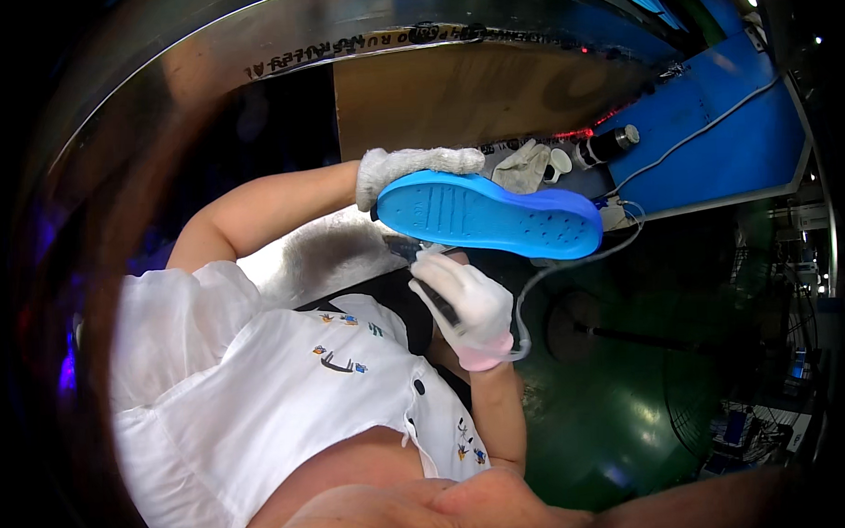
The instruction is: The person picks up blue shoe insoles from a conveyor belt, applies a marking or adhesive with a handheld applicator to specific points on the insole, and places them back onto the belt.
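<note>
A bright blue shoe sole (489, 213), shading to violet at one end, is held up with its underside showing small holes and grooved lines. My left hand (419, 170), in a grey-white knit glove, is closed on the far edge of the sole near its left end. Just below the sole is my right hand (466, 298), in a white glove with a pink cuff. Its fingers are curled round a dark hand tool (405, 247), whose tip shows close under the sole; the kind cannot be made out. Whether the tip touches the sole is unclear.
A pale cord (571, 262) loops from my right wrist to the blue panel (706, 114). Beyond the sole lie a spare glove (521, 167), a white cup (558, 163) and a dark flask (608, 146). A brown board (435, 96) stands behind; a pedestal fan (578, 324) is at right.
</note>
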`<state>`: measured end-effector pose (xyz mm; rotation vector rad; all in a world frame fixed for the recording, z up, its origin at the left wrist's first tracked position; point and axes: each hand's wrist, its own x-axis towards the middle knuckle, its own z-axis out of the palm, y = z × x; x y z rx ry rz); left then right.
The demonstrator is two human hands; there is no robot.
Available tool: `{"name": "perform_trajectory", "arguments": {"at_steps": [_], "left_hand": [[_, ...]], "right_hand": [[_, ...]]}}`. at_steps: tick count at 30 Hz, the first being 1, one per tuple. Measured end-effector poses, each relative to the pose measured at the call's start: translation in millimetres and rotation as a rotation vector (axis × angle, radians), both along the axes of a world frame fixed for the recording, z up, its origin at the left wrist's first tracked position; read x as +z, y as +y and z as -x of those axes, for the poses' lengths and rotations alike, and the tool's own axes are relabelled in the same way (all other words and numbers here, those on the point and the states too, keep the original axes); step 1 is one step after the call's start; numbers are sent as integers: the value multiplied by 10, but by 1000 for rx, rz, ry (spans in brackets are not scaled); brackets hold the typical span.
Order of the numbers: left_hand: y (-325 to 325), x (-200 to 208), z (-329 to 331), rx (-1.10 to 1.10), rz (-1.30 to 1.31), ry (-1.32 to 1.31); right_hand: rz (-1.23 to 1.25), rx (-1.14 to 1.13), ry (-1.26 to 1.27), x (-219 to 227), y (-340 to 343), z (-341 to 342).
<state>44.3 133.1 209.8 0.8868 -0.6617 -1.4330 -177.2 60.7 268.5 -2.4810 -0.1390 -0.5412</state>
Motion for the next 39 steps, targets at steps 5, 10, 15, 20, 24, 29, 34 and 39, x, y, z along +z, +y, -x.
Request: {"name": "perform_trajectory", "arguments": {"at_steps": [5,10,15,20,24,29,34,39], "left_hand": [[-96,-408,-310,64,847,-724],[-474,-698,-264,260,1114,-824],[53,-353,-384,100,649,-1012],[37,86,-309,-11,487,-783],[87,48,-339,-27,504,-792],[128,80,-358,-28,466,-769],[159,188,-356,36,522,-1031],[74,-32,-415,143,392,-1040]], "right_hand": [[-317,-56,-112,-327,-264,-64],[-186,-24,-202,-127,-165,-3],[67,-44,-72,-19,-135,101],[-256,-122,-191,-129,-374,-12],[182,-32,-41,67,-142,137],[-8,-140,-190,-111,-426,117],[51,-97,-227,67,-361,177],[211,-109,-125,164,-365,220]]}}
